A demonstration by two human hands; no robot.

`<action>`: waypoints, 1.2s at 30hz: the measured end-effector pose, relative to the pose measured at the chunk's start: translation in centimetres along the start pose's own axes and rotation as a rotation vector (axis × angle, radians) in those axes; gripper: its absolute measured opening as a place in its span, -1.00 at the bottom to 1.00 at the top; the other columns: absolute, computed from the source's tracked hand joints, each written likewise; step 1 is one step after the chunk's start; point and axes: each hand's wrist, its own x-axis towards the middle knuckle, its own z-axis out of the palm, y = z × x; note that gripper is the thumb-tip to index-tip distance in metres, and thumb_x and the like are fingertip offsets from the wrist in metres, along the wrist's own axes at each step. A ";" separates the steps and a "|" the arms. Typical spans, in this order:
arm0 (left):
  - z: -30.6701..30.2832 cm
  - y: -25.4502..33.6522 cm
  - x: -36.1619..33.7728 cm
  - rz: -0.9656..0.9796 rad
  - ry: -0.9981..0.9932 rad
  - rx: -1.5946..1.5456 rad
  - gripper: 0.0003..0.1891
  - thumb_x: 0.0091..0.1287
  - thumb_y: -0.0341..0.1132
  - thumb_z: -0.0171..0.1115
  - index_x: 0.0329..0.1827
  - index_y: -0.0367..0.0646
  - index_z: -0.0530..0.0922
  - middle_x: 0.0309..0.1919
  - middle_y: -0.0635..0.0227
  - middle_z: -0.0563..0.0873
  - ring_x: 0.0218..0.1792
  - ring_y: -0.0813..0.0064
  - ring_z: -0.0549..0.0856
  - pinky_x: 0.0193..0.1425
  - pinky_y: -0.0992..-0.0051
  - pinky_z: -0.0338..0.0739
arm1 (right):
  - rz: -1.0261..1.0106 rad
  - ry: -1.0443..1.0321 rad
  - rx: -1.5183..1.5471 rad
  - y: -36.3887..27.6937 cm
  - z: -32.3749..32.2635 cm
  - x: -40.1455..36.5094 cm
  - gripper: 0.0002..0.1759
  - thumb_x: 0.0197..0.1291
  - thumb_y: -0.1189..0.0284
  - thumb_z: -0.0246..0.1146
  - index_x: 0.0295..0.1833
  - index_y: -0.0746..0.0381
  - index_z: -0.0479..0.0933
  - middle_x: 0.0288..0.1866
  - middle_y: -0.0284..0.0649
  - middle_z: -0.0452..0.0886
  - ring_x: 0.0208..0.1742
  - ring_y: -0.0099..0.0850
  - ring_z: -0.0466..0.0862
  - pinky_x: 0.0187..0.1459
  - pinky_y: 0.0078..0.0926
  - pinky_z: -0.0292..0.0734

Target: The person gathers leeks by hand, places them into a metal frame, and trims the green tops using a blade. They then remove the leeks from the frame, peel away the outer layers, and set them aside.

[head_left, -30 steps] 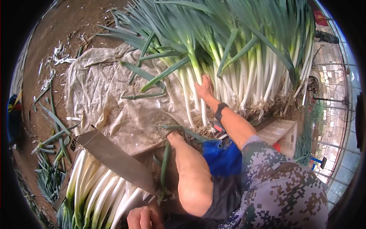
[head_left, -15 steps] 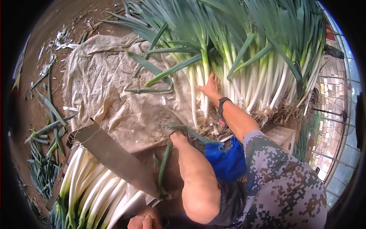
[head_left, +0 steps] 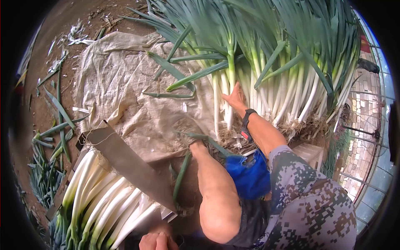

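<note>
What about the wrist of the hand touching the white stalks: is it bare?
No, a dark band sits around it, just behind the right hand.

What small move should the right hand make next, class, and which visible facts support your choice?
Probably close the right hand around the nearest white stalk of the standing leeks. The thumb and fingers are spread beside it, and the hand already reaches in low, just above the roots, so little further reach seems needed.
</note>
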 end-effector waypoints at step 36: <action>2.9 11.2 -11.0 -0.111 -0.323 -0.684 -0.44 0.27 -0.40 0.37 0.35 -0.28 0.47 0.22 0.03 0.59 0.14 0.15 0.65 0.28 0.34 0.52 | 0.281 -0.897 1.928 -10.5 -16.8 -33.1 -0.34 0.43 -0.12 0.17 0.24 0.28 0.51 -0.06 -0.17 0.68 -0.15 -0.34 0.70 -0.10 -0.37 0.68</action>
